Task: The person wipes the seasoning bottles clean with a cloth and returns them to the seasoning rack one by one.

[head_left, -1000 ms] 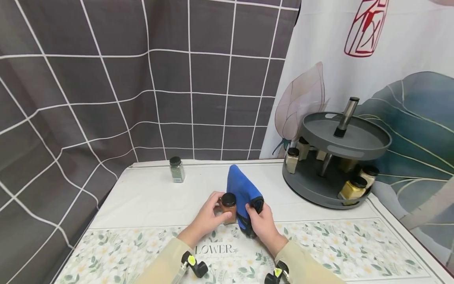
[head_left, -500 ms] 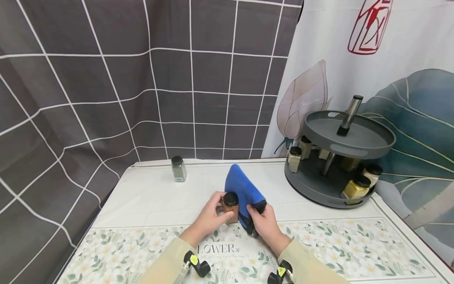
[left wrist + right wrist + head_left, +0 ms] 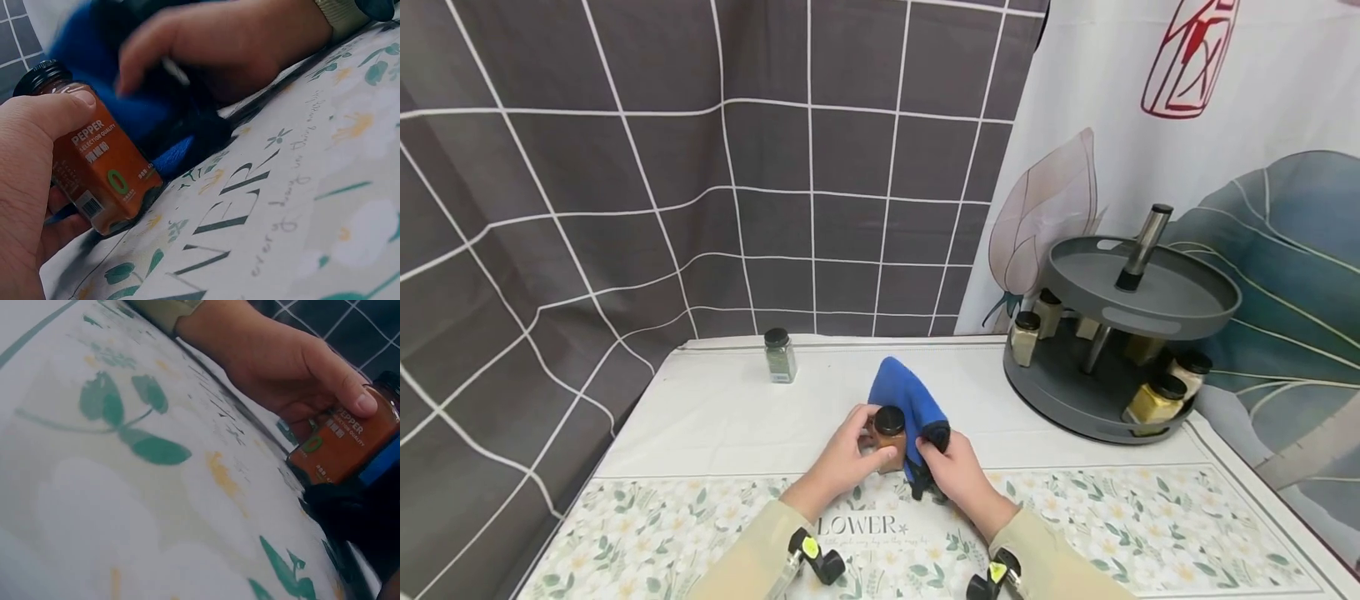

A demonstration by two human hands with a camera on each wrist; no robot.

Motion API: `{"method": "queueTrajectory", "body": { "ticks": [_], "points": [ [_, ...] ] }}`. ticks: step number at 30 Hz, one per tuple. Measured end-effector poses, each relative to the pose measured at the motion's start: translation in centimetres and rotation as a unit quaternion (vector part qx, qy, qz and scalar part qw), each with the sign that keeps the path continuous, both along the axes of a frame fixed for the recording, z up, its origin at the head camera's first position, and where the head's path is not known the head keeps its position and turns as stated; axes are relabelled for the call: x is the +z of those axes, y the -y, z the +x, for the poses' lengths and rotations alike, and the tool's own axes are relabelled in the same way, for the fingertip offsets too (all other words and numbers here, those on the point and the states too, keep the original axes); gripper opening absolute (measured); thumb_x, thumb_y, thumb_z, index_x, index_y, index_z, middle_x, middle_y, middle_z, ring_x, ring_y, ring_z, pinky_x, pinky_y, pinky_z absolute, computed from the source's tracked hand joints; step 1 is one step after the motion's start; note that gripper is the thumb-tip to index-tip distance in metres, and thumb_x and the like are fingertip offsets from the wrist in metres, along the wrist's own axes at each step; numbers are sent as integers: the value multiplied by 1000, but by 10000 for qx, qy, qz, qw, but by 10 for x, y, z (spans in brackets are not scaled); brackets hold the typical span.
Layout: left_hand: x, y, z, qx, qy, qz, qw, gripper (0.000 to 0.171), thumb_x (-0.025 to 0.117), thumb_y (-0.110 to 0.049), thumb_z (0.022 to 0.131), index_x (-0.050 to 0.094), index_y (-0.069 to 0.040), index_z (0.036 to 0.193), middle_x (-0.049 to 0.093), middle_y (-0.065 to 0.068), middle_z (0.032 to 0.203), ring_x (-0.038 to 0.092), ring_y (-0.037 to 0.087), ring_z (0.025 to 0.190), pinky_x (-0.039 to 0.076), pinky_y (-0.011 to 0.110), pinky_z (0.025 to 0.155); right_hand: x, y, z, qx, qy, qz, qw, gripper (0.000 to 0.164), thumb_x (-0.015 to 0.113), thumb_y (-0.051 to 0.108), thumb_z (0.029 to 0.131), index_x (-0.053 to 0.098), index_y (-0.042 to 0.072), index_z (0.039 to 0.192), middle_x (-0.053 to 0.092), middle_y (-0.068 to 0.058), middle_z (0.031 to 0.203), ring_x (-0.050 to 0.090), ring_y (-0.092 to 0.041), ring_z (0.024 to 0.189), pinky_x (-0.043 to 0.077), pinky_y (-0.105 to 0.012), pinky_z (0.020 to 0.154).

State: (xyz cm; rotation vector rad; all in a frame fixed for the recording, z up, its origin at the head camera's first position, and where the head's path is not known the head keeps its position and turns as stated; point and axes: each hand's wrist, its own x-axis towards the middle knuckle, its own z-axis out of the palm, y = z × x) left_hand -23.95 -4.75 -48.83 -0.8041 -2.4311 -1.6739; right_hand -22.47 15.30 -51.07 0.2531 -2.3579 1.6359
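Note:
A spice jar with a black lid and a red-brown label reading PEPPER [image 3: 103,153] stands near the table's middle, its base at the floral print. My left hand [image 3: 841,460] grips it from the left, thumb across the front. In my right hand [image 3: 958,473] is a bunched blue cloth with black edging [image 3: 901,388], held against the jar's right side and reaching up behind it. Motion blurs the right hand in the left wrist view. In the right wrist view the cloth shows mostly as a dark shape at the lower right.
A jar of green herbs [image 3: 780,357] stands at the back left of the table [image 3: 715,417]. On the right is a grey two-tier turntable [image 3: 1060,392], its lower tier carrying several spice jars, among them a yellow one [image 3: 1152,402]. A dark checked curtain [image 3: 842,225] hangs behind.
The cloth and my right hand have shifted left, closer against the jar, and the cloth's top sits lower. My left hand keeps its grip on the jar. The view has turned slightly.

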Motion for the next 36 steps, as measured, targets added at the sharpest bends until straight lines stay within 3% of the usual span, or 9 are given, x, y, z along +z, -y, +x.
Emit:
{"method": "queueTrajectory", "body": {
  "ticks": [4,7,12,14,18,22,26,33,36],
  "points": [
    [-19,0,-11,90,-30,-24,10000,50,76,-1,87,53,-2,132,55,7,116,55,21,98,54,50,91,1,0,2,23,-334,-439,9985,30,59,2,98,60,-10,125,67,-24,121,63,-36,115,46,-52,104],
    [-24,2,-15,57,-34,-39,10000,51,77,-6,88,53,-5,134,55,4,116,55,19,98,54,47,91,2,0,3,140,-382,-823,9958,39,59,-1,97,53,-12,134,61,-28,132,55,-42,126,40,-55,109],
    [-24,5,-15,-20,-51,-35,10000,50,77,-14,90,53,-10,134,55,2,117,56,16,99,54,42,91,0,1,0,-190,103,150,9997,27,63,9,96,66,-6,118,71,-18,111,66,-24,101,52,-44,96],
    [-24,4,-15,-27,-101,-43,9999,50,77,-15,90,53,-9,134,55,3,116,56,17,98,55,40,90,-1,1,1,-275,-221,68,9994,25,63,5,95,65,-8,116,72,-19,109,67,-25,100,52,-38,94],
    [-24,3,-14,-37,-175,-36,9998,51,77,-15,90,52,-6,134,56,5,115,57,18,97,55,38,88,-1,0,5,-61,-923,-618,9938,34,61,-5,94,57,-13,127,65,-27,124,62,-36,118,47,-34,105],
    [-25,3,-15,-22,-177,-76,9998,50,76,-15,90,52,-7,134,56,5,116,57,17,97,54,37,88,-2,0,1,-131,-233,-31,9996,23,63,4,94,65,-8,114,71,-18,107,67,-22,98,52,-32,93],
    [-25,3,-16,-75,-55,-92,9999,52,76,-17,91,52,-8,136,56,3,118,56,16,99,53,35,91,-1,0,-2,-220,390,604,9972,16,64,10,93,70,-2,101,71,-10,91,58,-17,78,50,-37,77],
    [-27,10,-21,-786,153,379,9961,55,71,-8,89,50,0,140,49,9,120,51,15,101,49,34,91,1,1,-1,-249,446,420,9978,28,63,8,95,65,-7,118,70,-20,112,65,-26,99,50,-51,96],
    [-26,12,-21,-911,181,538,9942,55,66,-3,86,51,2,139,49,10,119,51,16,101,48,33,91,1,1,-1,-191,502,324,9980,33,62,8,95,63,-9,123,68,-23,119,65,-33,109,46,-56,102]
  ]
}}
